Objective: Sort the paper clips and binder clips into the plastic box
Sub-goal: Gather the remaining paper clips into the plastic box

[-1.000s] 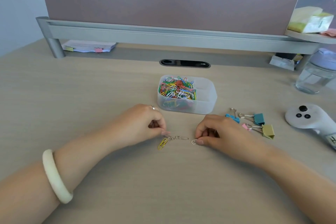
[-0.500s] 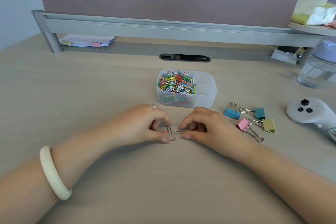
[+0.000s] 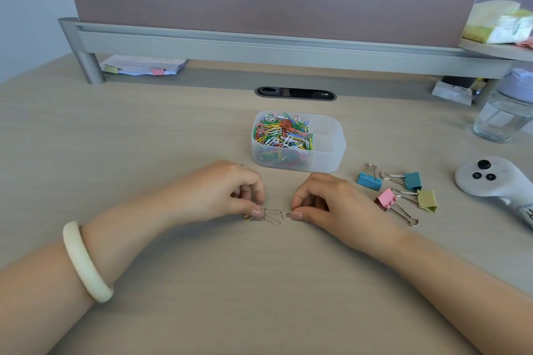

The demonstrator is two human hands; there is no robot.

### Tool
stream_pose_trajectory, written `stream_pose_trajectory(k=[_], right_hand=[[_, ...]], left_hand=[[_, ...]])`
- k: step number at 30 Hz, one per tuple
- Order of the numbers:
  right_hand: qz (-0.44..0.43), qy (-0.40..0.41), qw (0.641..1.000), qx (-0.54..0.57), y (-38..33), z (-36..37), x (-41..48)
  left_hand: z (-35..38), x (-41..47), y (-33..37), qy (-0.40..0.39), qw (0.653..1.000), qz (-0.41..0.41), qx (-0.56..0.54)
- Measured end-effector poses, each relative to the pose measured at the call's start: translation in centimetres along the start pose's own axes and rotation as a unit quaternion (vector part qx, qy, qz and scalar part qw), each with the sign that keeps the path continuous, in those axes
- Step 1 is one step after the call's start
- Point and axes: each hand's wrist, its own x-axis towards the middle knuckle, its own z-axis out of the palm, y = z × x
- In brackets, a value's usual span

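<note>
As the translucent plastic box (image 3: 328, 159) stands just behind, two silver wire paper clips (image 3: 271, 215) are pinched by the left hand (image 3: 230, 193). A third silver clip (image 3: 285, 215) is pinched by the right hand (image 3: 326, 202).

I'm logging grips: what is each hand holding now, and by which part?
The left hand pinches a few paper clips by their left ends; the right hand pinches a single paper clip by its right end.
</note>
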Motion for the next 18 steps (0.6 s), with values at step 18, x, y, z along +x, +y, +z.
stream_pose_trajectory(k=[18], right_hand=[[-0.069, -0.024, 0.993, -0.092, -1.4, 0.8, 1.9]], left_hand=[[0.5, -0.2, 0.7, 0.002, 0.985, -0.003, 0.173]])
